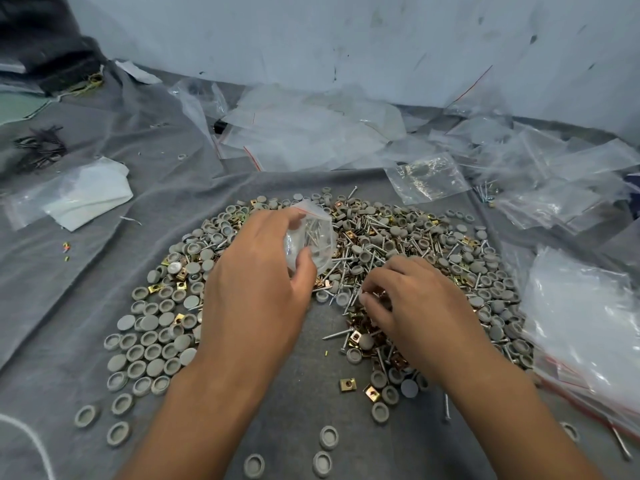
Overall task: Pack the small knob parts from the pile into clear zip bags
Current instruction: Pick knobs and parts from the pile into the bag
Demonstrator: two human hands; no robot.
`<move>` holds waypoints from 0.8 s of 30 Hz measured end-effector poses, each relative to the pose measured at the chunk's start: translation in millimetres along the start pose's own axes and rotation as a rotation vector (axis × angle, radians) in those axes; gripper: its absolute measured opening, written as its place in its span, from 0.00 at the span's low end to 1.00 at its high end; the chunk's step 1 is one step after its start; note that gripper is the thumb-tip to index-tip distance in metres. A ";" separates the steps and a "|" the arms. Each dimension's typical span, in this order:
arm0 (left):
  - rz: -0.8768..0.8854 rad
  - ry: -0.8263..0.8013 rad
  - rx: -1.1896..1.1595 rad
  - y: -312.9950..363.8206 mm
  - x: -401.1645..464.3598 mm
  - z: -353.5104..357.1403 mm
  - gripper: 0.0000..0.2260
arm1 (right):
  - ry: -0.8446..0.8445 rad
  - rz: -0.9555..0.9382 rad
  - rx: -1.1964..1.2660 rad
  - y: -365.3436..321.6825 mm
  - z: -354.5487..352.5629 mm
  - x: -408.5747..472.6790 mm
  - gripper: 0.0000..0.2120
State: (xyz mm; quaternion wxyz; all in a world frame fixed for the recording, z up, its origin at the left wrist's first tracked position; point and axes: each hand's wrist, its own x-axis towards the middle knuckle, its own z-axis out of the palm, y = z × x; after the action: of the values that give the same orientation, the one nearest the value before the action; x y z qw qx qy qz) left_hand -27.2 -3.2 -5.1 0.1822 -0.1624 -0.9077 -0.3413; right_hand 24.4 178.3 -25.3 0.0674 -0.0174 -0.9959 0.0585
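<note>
**Presently on the grey cloth: parts pile, bags, two hands**

Surface: a wrinkled grey cloth (86,278) covers the whole work area. A pale, scuffed wall (311,36) rises behind it.

Pile (398,258): grey round caps, silver screws and brass-coloured square clips, mixed, spread across the middle of the cloth. Loose grey caps (145,344) fan out to the left and toward the near edge.

Left hand (256,289): fingers and thumb curled round a small clear bag (313,237), held above the pile; screws show inside it.

Right hand (415,306): lowered onto the pile just right of the bag, fingers bent, tips pinching among the screws and clips; what they grip cannot be told.

Empty bags (304,129): a loose heap of clear zip bags with red strips, along the back near the wall.

Further bags (588,323): a stack at the right edge, beside the pile.

Folded white sheet (90,195): left side, lying on another clear bag.

Dark ties (40,147): a tangle at far left.
</note>
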 end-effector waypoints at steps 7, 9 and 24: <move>0.025 -0.026 -0.019 -0.6 -0.8 0.0 0.16 | 0.076 0.155 0.772 7.8 -8.8 3.1 0.07; 0.053 -0.032 -0.021 0.0 -1.4 1.1 0.16 | 0.110 0.139 1.021 4.2 -16.7 4.2 0.08; 0.129 -0.046 -0.128 6.2 -4.0 7.3 0.19 | 0.572 -0.189 0.553 -40.5 -7.9 6.4 0.07</move>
State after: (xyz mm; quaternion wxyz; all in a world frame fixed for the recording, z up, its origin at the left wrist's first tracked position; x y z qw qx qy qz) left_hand -22.8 5.6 -8.5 0.1724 -0.2397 -0.8755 -0.3824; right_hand 18.0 139.3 -11.9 0.3486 0.0775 -0.8809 0.3105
